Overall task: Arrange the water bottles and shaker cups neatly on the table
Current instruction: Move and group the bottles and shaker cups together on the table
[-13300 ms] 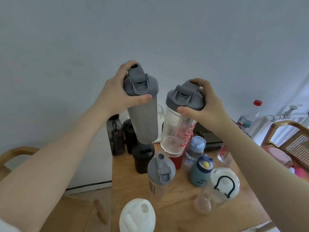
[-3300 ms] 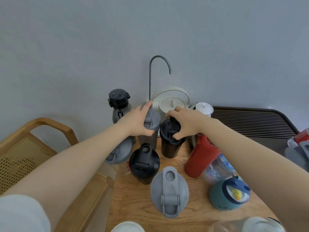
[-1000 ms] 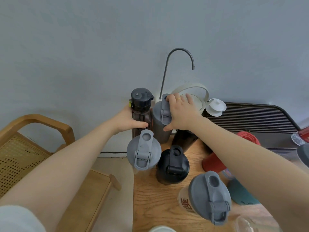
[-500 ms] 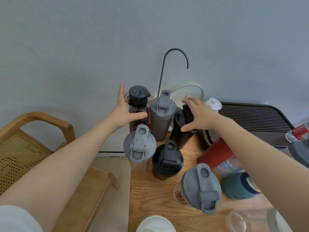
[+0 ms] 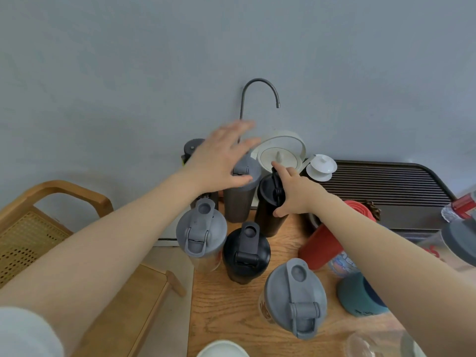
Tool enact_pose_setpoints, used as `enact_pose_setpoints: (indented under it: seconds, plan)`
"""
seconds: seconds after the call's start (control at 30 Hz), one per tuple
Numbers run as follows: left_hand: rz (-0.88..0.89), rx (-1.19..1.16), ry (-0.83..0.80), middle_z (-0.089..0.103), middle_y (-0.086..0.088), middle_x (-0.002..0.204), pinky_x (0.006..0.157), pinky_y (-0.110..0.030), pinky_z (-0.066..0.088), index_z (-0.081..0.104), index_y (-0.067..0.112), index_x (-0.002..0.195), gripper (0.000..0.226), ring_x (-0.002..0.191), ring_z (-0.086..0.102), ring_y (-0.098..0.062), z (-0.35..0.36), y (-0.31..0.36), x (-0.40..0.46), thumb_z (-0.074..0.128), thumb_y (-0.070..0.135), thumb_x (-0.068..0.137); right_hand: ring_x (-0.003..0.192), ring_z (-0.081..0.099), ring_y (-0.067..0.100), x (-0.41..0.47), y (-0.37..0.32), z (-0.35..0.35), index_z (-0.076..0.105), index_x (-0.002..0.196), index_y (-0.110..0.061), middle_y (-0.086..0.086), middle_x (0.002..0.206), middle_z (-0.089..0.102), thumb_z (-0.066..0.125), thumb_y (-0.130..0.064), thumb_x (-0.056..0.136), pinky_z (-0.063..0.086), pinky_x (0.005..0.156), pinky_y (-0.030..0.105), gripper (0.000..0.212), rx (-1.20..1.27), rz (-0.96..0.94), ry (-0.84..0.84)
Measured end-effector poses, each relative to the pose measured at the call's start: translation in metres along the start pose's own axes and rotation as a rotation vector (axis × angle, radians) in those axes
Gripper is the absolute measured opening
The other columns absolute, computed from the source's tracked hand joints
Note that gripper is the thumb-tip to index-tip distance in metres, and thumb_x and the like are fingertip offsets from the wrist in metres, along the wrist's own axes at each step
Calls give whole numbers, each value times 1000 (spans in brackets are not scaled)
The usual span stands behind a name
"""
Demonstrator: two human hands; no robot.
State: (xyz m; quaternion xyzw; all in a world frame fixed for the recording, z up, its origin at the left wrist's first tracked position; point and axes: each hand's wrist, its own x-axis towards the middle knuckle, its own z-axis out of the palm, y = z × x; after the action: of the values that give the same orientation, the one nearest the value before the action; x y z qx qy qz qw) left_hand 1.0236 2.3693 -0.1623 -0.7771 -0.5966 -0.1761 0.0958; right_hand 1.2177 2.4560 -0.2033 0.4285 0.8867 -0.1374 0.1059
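Head view: right hand [image 5: 292, 193] grips upright (seemingly) black bottle [image 5: 270, 210].

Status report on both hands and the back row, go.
Left hand open, blurred, above the grey-lidded shaker. Right hand gripping the tall black bottle, upright. Red bottle close beside it.

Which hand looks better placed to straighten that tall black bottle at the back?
The right hand: its fingers already wrap the tilted black bottle. The left hand is open above the grey-lidded shaker.
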Motion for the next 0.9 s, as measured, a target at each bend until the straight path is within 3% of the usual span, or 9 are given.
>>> enact_pose_setpoints:
  seconds: [0.1,0.17,0.3,0.43,0.63,0.77,0.9]
  plan:
    - [-53,194,-503,8,-9,156,100,-44,39,19,22,145,85,137,22,-32,15,18,24,65,47,78,117,47,41,2,-6,-4,-6,146,-27,15,142,27,77,-37,63,49,89,46,118,-67,38,-11]
    - [-124,280,-604,4,-11,155,87,-44,48,15,24,145,90,128,34,-38,27,23,30,68,48,75,116,48,41,3,-8,-2,-1,146,-26,16,140,29,77,-37,63,48,86,45,114,-75,78,2]
    - [-195,236,-527,7,-13,151,81,-42,49,26,21,138,82,118,41,-39,39,22,31,73,40,73,115,47,44,5,-1,0,2,145,-24,18,142,27,76,-35,63,47,85,45,111,-9,189,40]
    - [-299,226,-571,0,-21,152,98,-47,38,19,28,143,97,129,25,-42,45,17,26,74,51,67,114,47,44,7,7,-1,6,142,-26,18,142,25,77,-33,62,47,83,47,107,56,194,49]
    - [-284,236,-551,23,-19,138,93,-42,39,25,23,139,92,122,31,-36,45,21,24,74,48,65,114,45,45,8,2,1,5,143,-29,17,139,28,76,-36,62,47,86,47,108,95,156,83]
    - [-301,226,-580,7,-20,150,97,-44,38,21,22,141,97,128,27,-38,41,21,21,75,49,66,120,39,45,7,-7,3,3,145,-28,17,144,25,76,-38,64,43,90,48,109,125,148,100]
    - [-299,220,-581,-13,-16,154,101,-46,35,14,24,145,104,134,22,-39,39,27,17,73,57,66,133,26,46,0,-9,-2,-10,147,-26,18,153,11,77,-52,64,33,105,53,123,113,148,34]
